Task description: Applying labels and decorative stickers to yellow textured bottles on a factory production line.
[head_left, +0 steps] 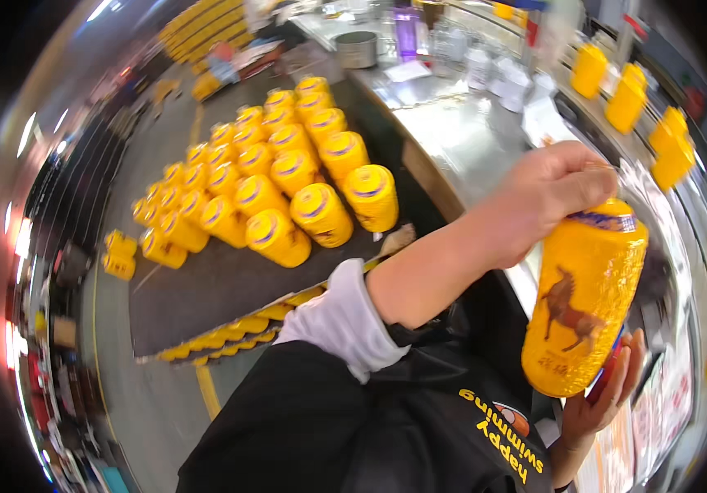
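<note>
My left hand (563, 189) reaches across from a rolled white sleeve and grips the top of a glossy yellow bottle (579, 300). The bottle hangs slightly tilted, with a brown horse picture on its side and a blue patterned band at the shoulder. Low behind the bottle is my right hand (604, 403), its fingers pointing up around something with blue and red on it. The bottle hides most of that thing, so its kind is unclear. Whether the right hand touches the bottle cannot be seen.
Rows of similar yellow bottles (321, 214) stand on a dark board (197, 304) to the left, above another layer. A metal worktable (444, 115) carries a grey tin (357, 49), a purple bottle (406, 34) and several clear containers. More yellow bottles (626, 99) line the right side.
</note>
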A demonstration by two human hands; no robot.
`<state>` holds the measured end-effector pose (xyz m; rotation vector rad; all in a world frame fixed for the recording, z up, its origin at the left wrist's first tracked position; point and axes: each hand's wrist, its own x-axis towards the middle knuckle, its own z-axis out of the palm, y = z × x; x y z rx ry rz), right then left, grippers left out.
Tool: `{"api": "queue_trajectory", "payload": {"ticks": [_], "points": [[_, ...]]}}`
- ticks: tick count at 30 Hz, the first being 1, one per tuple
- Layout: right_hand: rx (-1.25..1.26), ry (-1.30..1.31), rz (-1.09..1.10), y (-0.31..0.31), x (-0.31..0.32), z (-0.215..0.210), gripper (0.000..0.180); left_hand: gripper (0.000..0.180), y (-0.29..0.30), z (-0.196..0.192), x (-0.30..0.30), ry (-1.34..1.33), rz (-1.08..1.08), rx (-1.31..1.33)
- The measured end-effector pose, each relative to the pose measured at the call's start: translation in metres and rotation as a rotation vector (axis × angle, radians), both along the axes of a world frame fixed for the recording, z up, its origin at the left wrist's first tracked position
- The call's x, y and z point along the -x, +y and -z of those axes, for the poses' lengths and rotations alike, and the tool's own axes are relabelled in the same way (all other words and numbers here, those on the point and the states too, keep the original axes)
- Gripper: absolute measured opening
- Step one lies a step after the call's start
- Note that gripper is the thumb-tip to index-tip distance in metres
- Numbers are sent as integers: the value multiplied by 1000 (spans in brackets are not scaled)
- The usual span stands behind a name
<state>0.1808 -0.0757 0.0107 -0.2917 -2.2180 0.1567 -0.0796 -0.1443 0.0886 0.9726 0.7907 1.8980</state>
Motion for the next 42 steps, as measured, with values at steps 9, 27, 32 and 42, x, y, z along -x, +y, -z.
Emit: {"api": "queue_trajectory", "payload": {"ticks": [9,27,32,42], "points": [[114,-204,-598,-33,112,-23,40,26,-306,13,25,361,-1297,306],[197,-369,-279,-60,200,-22,29,33,-517,228,263,981,-2059,1126],[232,-204,-75,-11,168,-66,22,34,-594,269,300,1213,-1502,2243],[142,-168,498,240,22,-118,21,46,-281,119,213,926,-1499,761]]}}
